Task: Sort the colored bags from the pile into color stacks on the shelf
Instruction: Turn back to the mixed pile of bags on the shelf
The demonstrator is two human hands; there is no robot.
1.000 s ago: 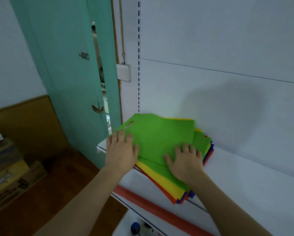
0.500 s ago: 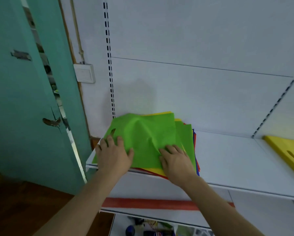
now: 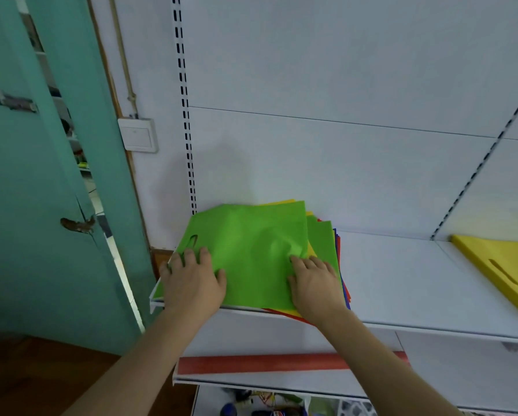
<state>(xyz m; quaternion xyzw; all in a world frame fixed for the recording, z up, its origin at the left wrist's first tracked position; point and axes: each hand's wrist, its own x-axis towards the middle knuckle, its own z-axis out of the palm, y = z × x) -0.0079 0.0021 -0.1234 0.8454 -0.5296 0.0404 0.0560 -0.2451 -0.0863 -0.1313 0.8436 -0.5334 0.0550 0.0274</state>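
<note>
A mixed pile of flat bags [image 3: 340,259] lies at the left end of the white shelf [image 3: 402,280], with green on top and yellow, red and blue edges showing beneath. My left hand [image 3: 191,280] rests flat on the top green bag [image 3: 251,250], just below its handle slot. My right hand [image 3: 315,283] presses on the same bag's right part, and the fabric is rucked up in front of its fingertips. A single yellow bag [image 3: 498,268] lies on the shelf at the far right.
A teal door [image 3: 41,205] stands ajar left of the shelf, with a wall switch [image 3: 137,135] beside it. A red strip [image 3: 266,363] runs along the lower shelf's edge, and small items [image 3: 266,403] lie below. Bare shelf surface separates the pile from the yellow bag.
The view swung right and brought the yellow bag into sight. My right hand slid left on the green bag and wrinkled it. My left hand stayed near the handle slot.
</note>
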